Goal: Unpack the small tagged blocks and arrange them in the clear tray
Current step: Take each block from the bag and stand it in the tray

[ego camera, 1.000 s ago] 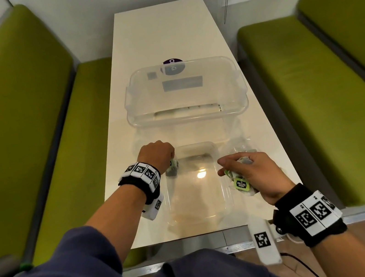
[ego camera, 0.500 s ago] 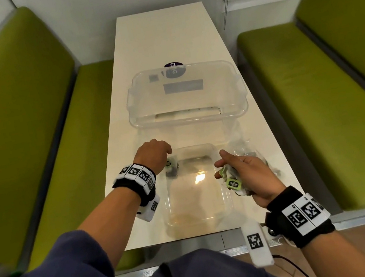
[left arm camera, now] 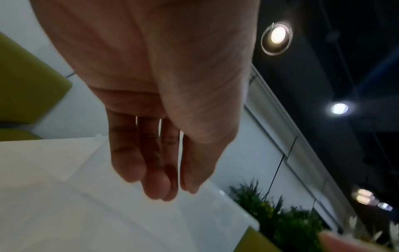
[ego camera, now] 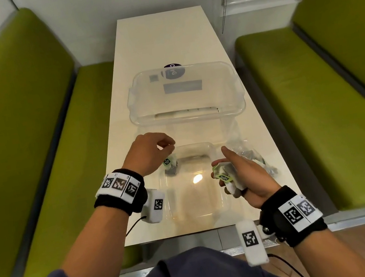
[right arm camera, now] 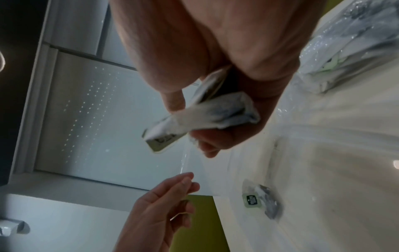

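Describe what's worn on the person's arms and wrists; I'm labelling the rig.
Both forearms are bare. Each wrist has a black band, the left wristband and the right wristband, topped with white square tags printed with black codes. A white camera block with a code tag hangs under the left wrist, trailing a thin black cable; a similar block hangs by the right.

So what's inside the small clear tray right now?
One tagged block lies in the small clear tray's far-left corner; the left hand hovers above it, empty. The block's underside is hidden; the rest looks bare.
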A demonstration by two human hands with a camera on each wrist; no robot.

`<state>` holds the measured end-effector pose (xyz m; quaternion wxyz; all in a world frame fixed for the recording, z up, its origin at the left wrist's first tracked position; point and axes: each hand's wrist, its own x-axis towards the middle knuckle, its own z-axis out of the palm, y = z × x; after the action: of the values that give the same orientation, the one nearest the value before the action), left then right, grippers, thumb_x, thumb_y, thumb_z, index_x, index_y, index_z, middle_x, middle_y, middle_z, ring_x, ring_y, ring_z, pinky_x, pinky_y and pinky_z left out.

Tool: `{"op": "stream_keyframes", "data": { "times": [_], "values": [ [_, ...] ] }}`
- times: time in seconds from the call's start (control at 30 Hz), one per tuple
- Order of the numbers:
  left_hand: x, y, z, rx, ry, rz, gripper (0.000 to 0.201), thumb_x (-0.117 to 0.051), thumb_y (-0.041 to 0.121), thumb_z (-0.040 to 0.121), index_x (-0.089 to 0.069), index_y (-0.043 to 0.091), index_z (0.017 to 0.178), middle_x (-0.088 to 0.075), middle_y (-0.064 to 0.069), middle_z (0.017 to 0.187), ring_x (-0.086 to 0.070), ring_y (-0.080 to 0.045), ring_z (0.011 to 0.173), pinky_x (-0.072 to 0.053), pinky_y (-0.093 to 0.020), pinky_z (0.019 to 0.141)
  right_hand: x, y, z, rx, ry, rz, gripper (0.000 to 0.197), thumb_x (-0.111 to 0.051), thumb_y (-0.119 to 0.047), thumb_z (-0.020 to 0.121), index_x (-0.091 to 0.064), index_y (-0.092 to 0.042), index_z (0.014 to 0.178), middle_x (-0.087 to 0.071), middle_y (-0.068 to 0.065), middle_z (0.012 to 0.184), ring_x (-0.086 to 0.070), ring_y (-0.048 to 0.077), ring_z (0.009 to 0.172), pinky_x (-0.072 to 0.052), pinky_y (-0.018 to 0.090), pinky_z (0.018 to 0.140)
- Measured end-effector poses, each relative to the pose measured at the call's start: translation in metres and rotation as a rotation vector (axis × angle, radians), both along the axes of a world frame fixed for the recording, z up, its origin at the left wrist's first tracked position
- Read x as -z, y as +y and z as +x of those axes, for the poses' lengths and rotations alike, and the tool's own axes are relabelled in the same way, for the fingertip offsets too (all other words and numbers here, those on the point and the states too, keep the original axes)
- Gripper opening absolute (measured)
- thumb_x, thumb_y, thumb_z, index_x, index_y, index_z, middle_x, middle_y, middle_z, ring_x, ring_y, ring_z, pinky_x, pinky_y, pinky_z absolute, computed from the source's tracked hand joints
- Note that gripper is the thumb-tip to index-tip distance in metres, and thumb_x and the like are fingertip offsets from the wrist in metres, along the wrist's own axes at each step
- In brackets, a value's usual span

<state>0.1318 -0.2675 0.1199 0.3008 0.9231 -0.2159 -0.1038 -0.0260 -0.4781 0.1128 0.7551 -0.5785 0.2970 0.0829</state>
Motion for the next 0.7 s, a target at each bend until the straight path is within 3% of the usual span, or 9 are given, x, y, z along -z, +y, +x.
{"op": "stream_keyframes", "data": {
  "times": [0.07,0.13,0.23,0.3,0.33,0.43,0.53,0.63,0.7],
  "values": [
    [-0.017,-0.003,-0.019,0.062,0.091,-0.096,0.013,-0.072,0.036,0.093,-0.078,0.03,0.103,-0.075,0.014,0.095,-0.067,0.0,0.071,-0.049,-0.021,0.072,0.002,0.003,0.001,0.008,0.001,0.017,0.055,-0.059,-0.059,0.093,-0.074,-0.007,0.103,-0.069,0.017,0.086,-0.049,0.022,0.05,-0.036,0.031,0.052],
    [-0.033,-0.007,-0.04,0.146,0.23,-0.175,0.019,-0.075,0.043,0.09,-0.078,0.029,0.103,-0.077,0.011,0.09,-0.071,-0.007,0.072,-0.055,-0.026,0.067,0.003,0.008,0.001,0.012,-0.017,0.022,0.058,-0.055,-0.056,0.097,-0.07,-0.002,0.107,-0.063,0.016,0.074,-0.047,0.02,0.047,-0.033,0.03,0.051],
    [-0.042,-0.014,-0.063,0.238,0.4,-0.192,0.032,-0.077,0.054,0.084,-0.076,0.027,0.102,-0.078,0.005,0.086,-0.073,-0.018,0.074,-0.06,-0.035,0.069,0.005,0.016,0.0,0.001,-0.091,0.028,0.073,-0.046,-0.053,0.102,-0.058,0.018,0.11,-0.046,0.014,0.061,-0.043,0.018,0.045,-0.034,0.027,0.048],
    [-0.038,-0.02,-0.07,0.238,0.47,-0.186,0.04,-0.077,0.056,0.083,-0.072,0.022,0.104,-0.078,0.002,0.082,-0.071,-0.015,0.069,-0.06,-0.035,0.07,0.004,0.021,0.0,-0.008,-0.126,0.026,0.066,-0.045,-0.051,0.103,-0.059,0.014,0.102,-0.041,0.012,0.062,-0.044,0.017,0.046,-0.038,0.026,0.049],
    [-0.035,-0.022,-0.072,0.228,0.492,-0.181,0.042,-0.078,0.053,0.083,-0.07,0.019,0.106,-0.077,0.001,0.08,-0.071,-0.013,0.067,-0.06,-0.035,0.07,0.003,0.023,0.0,0.004,-0.125,0.029,0.057,-0.048,-0.049,0.102,-0.06,0.007,0.1,-0.046,0.013,0.062,-0.048,0.017,0.049,-0.038,0.028,0.052],
    [-0.025,-0.025,-0.074,0.202,0.52,-0.201,0.04,-0.079,0.041,0.088,-0.064,0.013,0.112,-0.077,-0.003,0.079,-0.073,-0.018,0.068,-0.061,-0.035,0.069,0.001,0.024,0.002,0.045,-0.127,0.074,0.037,-0.059,-0.04,0.099,-0.061,-0.007,0.114,-0.07,0.014,0.088,-0.066,0.024,0.073,-0.042,0.032,0.061],
    [-0.02,-0.023,-0.071,0.177,0.525,-0.285,0.028,-0.078,0.025,0.092,-0.064,0.009,0.11,-0.078,-0.011,0.083,-0.074,-0.025,0.071,-0.062,-0.037,0.072,-0.002,0.022,0.003,0.063,-0.15,0.121,0.025,-0.062,-0.027,0.099,-0.061,-0.009,0.117,-0.071,0.014,0.104,-0.067,0.026,0.088,-0.047,0.034,0.067],
    [-0.019,-0.021,-0.068,0.164,0.5,-0.333,0.019,-0.076,0.019,0.092,-0.066,0.011,0.106,-0.077,-0.011,0.081,-0.073,-0.026,0.071,-0.063,-0.041,0.074,-0.002,0.019,0.003,0.086,-0.156,0.178,0.031,-0.061,-0.022,0.1,-0.059,-0.004,0.126,-0.071,0.016,0.11,-0.069,0.028,0.093,-0.053,0.038,0.075],
    [-0.018,-0.02,-0.067,0.142,0.486,-0.354,0.018,-0.076,0.019,0.092,-0.067,0.012,0.105,-0.077,-0.011,0.079,-0.073,-0.027,0.07,-0.062,-0.041,0.073,0.0,0.016,0.003,0.104,-0.14,0.229,0.04,-0.061,-0.022,0.1,-0.055,-0.001,0.133,-0.069,0.021,0.125,-0.068,0.038,0.112,-0.055,0.05,0.094]
  ]
}}
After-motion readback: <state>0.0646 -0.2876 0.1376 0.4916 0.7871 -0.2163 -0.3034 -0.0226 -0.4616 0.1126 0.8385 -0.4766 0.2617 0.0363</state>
